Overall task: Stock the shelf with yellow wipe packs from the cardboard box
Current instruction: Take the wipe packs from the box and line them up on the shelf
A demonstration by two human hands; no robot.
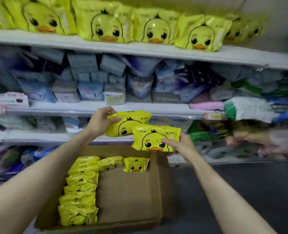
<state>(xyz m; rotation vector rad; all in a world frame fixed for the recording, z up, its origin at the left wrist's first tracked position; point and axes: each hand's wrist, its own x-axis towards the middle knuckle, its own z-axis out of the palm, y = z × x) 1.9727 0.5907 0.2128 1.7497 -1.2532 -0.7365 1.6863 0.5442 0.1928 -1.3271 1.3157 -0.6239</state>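
The left hand [99, 121] and right hand [180, 144] are each holding a yellow duck-faced wipe pack above the cardboard box [128, 191].

The left hand is gripping the upper pack [131, 122] by its left end, fingers curling over the top edge and thumb lying on the face. The right hand is pinching the lower pack [153, 137] at its right end, thumb on the front. The lower pack is overlapping the upper pack's bottom right corner. In the box, a row of packs [81, 188] is lying along the left wall and a single pack [135, 164] is standing against the far wall. More packs [106, 26] are sitting in a line on the top shelf [140, 49] — duck faces outward.
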